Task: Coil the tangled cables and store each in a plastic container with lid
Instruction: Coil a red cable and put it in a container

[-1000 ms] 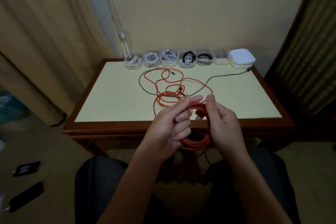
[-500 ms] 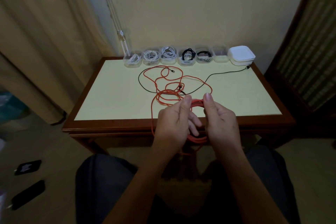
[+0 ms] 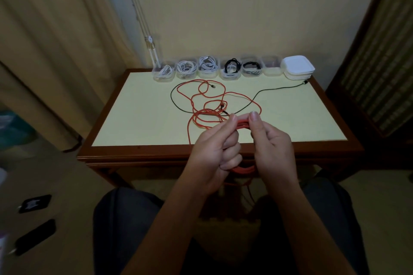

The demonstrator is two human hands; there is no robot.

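While held above the near edge of the worktop, the left hand and right hand both grip the coiled part of the orange cable, fingers curled round its loops. Beyond them its loose length lies tangled on the worktop, crossing a black cable. Along the far edge stand six clear containers, five holding coiled cables, beside stacked white lids.

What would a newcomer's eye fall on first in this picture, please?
The bright orange cable stands out: the left hand and right hand grip its coiled part at the table's near edge, the rest sprawling tangled on the pale yellow tabletop. A row of clear plastic containers, most filled, lines the far edge.
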